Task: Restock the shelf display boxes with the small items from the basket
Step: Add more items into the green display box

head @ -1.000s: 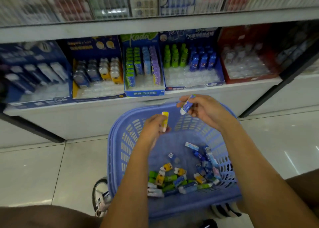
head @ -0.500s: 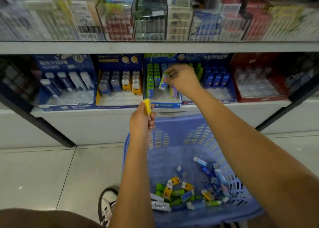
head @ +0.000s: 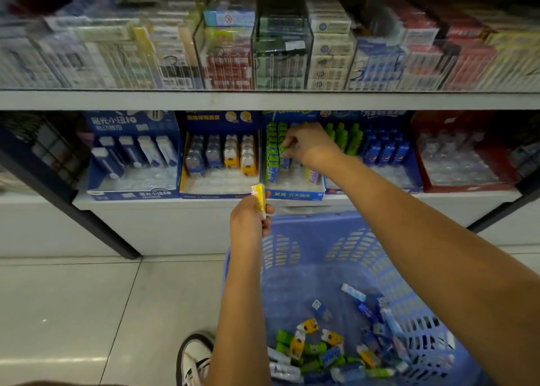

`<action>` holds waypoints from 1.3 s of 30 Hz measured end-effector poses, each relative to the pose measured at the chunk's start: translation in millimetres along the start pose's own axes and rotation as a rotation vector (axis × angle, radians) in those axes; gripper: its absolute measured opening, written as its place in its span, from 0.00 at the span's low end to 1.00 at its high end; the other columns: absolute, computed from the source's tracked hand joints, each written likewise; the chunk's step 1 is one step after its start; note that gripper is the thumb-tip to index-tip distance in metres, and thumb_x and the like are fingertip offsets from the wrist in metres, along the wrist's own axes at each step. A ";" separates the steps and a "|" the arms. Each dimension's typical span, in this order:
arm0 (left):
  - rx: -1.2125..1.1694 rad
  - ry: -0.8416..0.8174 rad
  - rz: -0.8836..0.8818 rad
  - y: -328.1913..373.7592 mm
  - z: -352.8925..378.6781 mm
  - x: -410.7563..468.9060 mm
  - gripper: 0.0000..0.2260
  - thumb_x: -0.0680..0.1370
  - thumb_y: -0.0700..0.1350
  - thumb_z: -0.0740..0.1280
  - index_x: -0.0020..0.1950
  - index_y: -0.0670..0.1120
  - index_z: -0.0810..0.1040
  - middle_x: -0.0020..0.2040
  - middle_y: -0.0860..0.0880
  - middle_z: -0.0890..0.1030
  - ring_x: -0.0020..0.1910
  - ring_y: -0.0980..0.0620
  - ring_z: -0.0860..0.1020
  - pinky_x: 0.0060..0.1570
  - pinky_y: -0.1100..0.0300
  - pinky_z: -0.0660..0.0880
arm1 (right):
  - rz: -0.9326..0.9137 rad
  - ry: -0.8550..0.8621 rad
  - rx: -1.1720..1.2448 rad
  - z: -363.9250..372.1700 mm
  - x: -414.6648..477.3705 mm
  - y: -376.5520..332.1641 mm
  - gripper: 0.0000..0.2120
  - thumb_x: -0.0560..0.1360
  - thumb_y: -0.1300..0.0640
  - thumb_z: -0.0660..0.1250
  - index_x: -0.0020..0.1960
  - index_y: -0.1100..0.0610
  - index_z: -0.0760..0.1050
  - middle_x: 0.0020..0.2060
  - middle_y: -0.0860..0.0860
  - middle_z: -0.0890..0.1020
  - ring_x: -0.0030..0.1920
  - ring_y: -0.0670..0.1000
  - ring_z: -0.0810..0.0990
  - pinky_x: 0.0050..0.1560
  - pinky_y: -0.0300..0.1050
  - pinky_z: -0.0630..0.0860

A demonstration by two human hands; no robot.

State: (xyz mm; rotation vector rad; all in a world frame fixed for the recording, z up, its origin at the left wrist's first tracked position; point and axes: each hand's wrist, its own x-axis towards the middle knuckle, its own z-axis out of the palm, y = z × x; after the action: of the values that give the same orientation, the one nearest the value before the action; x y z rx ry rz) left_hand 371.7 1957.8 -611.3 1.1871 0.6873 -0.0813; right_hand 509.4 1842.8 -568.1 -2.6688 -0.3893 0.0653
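While the right hand (head: 304,146) reaches into the blue-and-green cardboard display box (head: 295,194) on the lower shelf (head: 146,203), its fingers pinch a small green-topped item (head: 285,151) among the standing rows. The left hand (head: 251,219) grips a small yellow packet (head: 259,197) upright above the blue plastic basket (head: 292,257), where assorted small packets (head: 327,353) lie loose on the bottom.

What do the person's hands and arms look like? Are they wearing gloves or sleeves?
No gloves and no sleeves in sight. The left hand and right hand are bare, and both forearms are bare as far as the picture shows. No watch, rings or bracelets can be seen.
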 end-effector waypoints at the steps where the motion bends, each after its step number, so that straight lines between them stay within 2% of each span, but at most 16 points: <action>1: 0.026 0.001 0.008 -0.4 0.4 0.6 0.14 0.79 0.38 0.54 0.44 0.44 0.78 0.31 0.49 0.74 0.24 0.56 0.65 0.19 0.66 0.59 | 0.000 0.003 -0.011 0.9 1.4 -0.3 0.07 0.72 0.60 0.71 0.50 0.59 0.80 0.51 0.54 0.82 0.52 0.51 0.79 0.56 0.40 0.73; 6: 0.050 -0.044 0.112 -8.0 1.0 -2.3 0.12 0.81 0.41 0.57 0.42 0.45 0.77 0.37 0.48 0.81 0.28 0.54 0.71 0.26 0.64 0.66 | -0.023 -0.007 -0.089 3.0 3.9 2.3 0.07 0.72 0.57 0.73 0.48 0.58 0.81 0.50 0.53 0.83 0.52 0.52 0.80 0.58 0.44 0.75; 8: 0.012 -0.080 0.109 -8.4 2.2 -3.8 0.10 0.81 0.42 0.58 0.45 0.44 0.77 0.41 0.46 0.84 0.31 0.54 0.78 0.29 0.64 0.73 | -0.029 -0.025 -0.131 2.5 3.4 1.7 0.09 0.72 0.55 0.72 0.50 0.58 0.81 0.53 0.54 0.81 0.53 0.53 0.79 0.58 0.46 0.75; 11: -0.111 -0.131 0.067 -8.4 4.3 -6.4 0.06 0.80 0.40 0.60 0.47 0.39 0.74 0.47 0.40 0.84 0.37 0.53 0.84 0.36 0.64 0.79 | -0.055 -0.003 -0.105 -2.7 -7.3 1.2 0.14 0.72 0.55 0.72 0.57 0.56 0.80 0.60 0.54 0.76 0.57 0.53 0.76 0.58 0.41 0.71; 12: -0.147 -0.137 0.060 -8.2 4.8 -7.1 0.05 0.80 0.39 0.60 0.47 0.39 0.74 0.48 0.40 0.83 0.39 0.51 0.84 0.37 0.64 0.79 | -0.077 0.026 -0.055 -5.2 -16.0 2.2 0.15 0.72 0.55 0.72 0.58 0.55 0.79 0.59 0.54 0.76 0.55 0.49 0.76 0.55 0.37 0.69; 14: -0.212 -0.131 0.045 -6.6 6.5 -7.9 0.06 0.80 0.40 0.61 0.48 0.38 0.74 0.48 0.40 0.83 0.45 0.47 0.84 0.42 0.62 0.80 | -0.145 0.065 0.083 -7.9 -40.4 6.8 0.16 0.70 0.59 0.73 0.57 0.54 0.78 0.53 0.51 0.78 0.42 0.38 0.75 0.45 0.30 0.65; 16: -0.225 -0.121 0.040 -4.6 9.0 -8.4 0.07 0.80 0.41 0.61 0.51 0.38 0.75 0.48 0.42 0.83 0.48 0.46 0.83 0.47 0.59 0.79 | -0.210 0.011 0.174 -6.9 -69.7 12.8 0.19 0.69 0.62 0.73 0.57 0.50 0.78 0.48 0.43 0.76 0.36 0.38 0.74 0.40 0.32 0.69; 19: -0.178 -0.133 0.043 -5.0 14.2 -10.4 0.11 0.80 0.43 0.62 0.56 0.36 0.76 0.53 0.39 0.82 0.49 0.48 0.83 0.47 0.59 0.79 | -0.304 -0.066 0.249 -0.3 -109.4 21.4 0.22 0.69 0.62 0.74 0.60 0.47 0.75 0.53 0.42 0.71 0.44 0.41 0.76 0.47 0.30 0.74; 22: -0.110 -0.176 0.079 -8.5 22.6 -16.3 0.12 0.80 0.43 0.62 0.56 0.35 0.78 0.52 0.38 0.82 0.52 0.45 0.82 0.50 0.59 0.79 | -0.395 0.019 0.265 7.6 -128.0 25.5 0.21 0.69 0.59 0.75 0.61 0.53 0.76 0.53 0.43 0.71 0.46 0.38 0.73 0.50 0.28 0.71; 25: -0.031 -0.208 0.178 -13.0 33.0 -23.5 0.09 0.80 0.42 0.63 0.43 0.41 0.79 0.36 0.46 0.78 0.39 0.50 0.79 0.42 0.63 0.78 | -0.352 0.115 0.204 12.2 -131.3 25.4 0.18 0.71 0.57 0.73 0.59 0.52 0.76 0.50 0.42 0.72 0.44 0.38 0.70 0.50 0.32 0.70; 26: -0.020 -0.216 0.206 -13.8 35.6 -25.5 0.10 0.80 0.42 0.63 0.41 0.41 0.79 0.34 0.48 0.77 0.37 0.52 0.77 0.41 0.63 0.79 | -0.326 0.154 0.163 13.1 -131.8 25.3 0.16 0.72 0.57 0.72 0.59 0.52 0.76 0.50 0.42 0.73 0.44 0.39 0.70 0.49 0.34 0.70; 29: -0.017 -0.252 0.246 -17.2 40.8 -28.0 0.12 0.81 0.44 0.62 0.50 0.40 0.82 0.45 0.45 0.84 0.47 0.51 0.83 0.50 0.61 0.79 | -0.271 0.258 0.050 13.8 -134.2 25.7 0.12 0.75 0.59 0.67 0.58 0.53 0.76 0.51 0.49 0.78 0.50 0.48 0.76 0.49 0.41 0.74; 31: 0.009 -0.245 0.268 -20.3 43.3 -28.9 0.12 0.81 0.44 0.61 0.55 0.41 0.82 0.50 0.44 0.85 0.52 0.51 0.83 0.54 0.60 0.78 | -0.226 0.289 0.027 12.4 -135.8 26.7 0.11 0.76 0.59 0.64 0.58 0.55 0.76 0.49 0.51 0.80 0.50 0.52 0.77 0.48 0.46 0.75; 35: 0.128 -0.142 0.399 -26.6 44.8 -25.1 0.09 0.79 0.43 0.64 0.53 0.44 0.83 0.48 0.46 0.85 0.49 0.54 0.83 0.51 0.63 0.78 | -0.191 0.288 -0.016 10.5 -132.2 29.4 0.09 0.76 0.56 0.66 0.54 0.57 0.77 0.47 0.52 0.79 0.50 0.52 0.75 0.48 0.45 0.74; 37: 0.191 -0.144 0.460 -26.7 43.7 -22.0 0.08 0.80 0.44 0.64 0.53 0.46 0.83 0.48 0.47 0.85 0.50 0.54 0.82 0.51 0.65 0.77 | -0.175 0.267 0.021 7.4 -126.1 30.9 0.08 0.75 0.56 0.68 0.52 0.58 0.77 0.45 0.52 0.78 0.45 0.49 0.73 0.47 0.45 0.74; 39: 0.385 -0.129 0.554 -27.5 42.1 -16.3 0.09 0.81 0.45 0.62 0.56 0.49 0.81 0.54 0.50 0.83 0.54 0.57 0.80 0.51 0.73 0.73 | -0.125 0.265 0.135 0.8 -117.3 34.3 0.10 0.74 0.58 0.69 0.54 0.57 0.75 0.43 0.51 0.79 0.40 0.47 0.75 0.43 0.45 0.75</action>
State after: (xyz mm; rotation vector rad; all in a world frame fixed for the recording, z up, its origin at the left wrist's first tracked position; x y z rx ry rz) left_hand 366.4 1905.5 -616.9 1.6906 0.2132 0.1820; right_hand 405.8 1780.4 -585.6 -2.4713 -0.4466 -0.2870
